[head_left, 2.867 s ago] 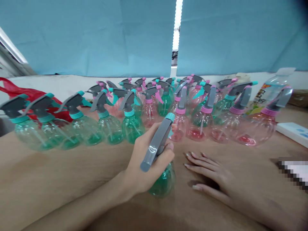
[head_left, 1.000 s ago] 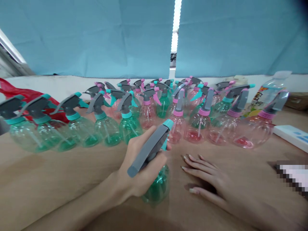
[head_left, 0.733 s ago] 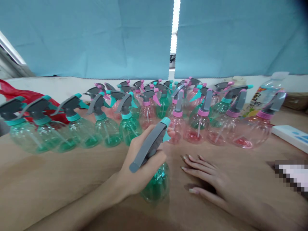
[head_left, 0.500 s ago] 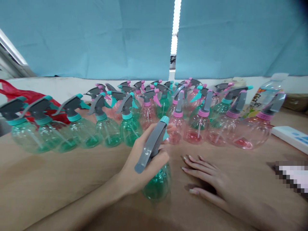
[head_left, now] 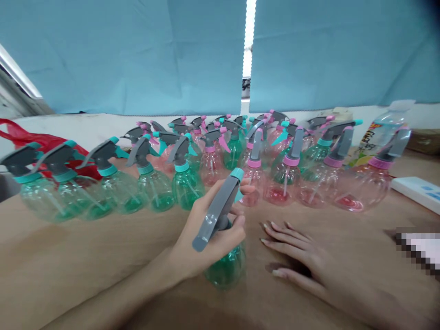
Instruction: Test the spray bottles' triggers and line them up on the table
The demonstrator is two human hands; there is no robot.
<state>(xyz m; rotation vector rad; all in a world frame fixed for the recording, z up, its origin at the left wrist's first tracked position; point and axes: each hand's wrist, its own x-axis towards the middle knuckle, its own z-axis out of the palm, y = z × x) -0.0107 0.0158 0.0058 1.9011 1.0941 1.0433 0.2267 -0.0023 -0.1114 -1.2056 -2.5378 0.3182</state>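
Observation:
My left hand [head_left: 209,224] is wrapped round the neck of a green spray bottle [head_left: 227,270] with a grey head and a teal nozzle. The bottle stands near the front middle of the brown table [head_left: 113,256], its neck hidden by my fingers. To its right my right hand [head_left: 299,252] lies on the table with fingers spread, holding nothing. Beyond my left hand stand several green bottles with teal collars [head_left: 187,185] on the left and several pink bottles with pink collars [head_left: 282,183] on the right.
More green and pink spray bottles crowd behind the front row. A red plastic bag [head_left: 51,146] lies at the far left. On the right are a labelled clear bottle [head_left: 385,128], a white box [head_left: 415,190] and a blurred-out flat object [head_left: 421,250]. A blue cloth [head_left: 137,55] hangs behind.
The view has shifted slightly. My left hand still grips the green bottle, and my right hand still lies spread on the table.

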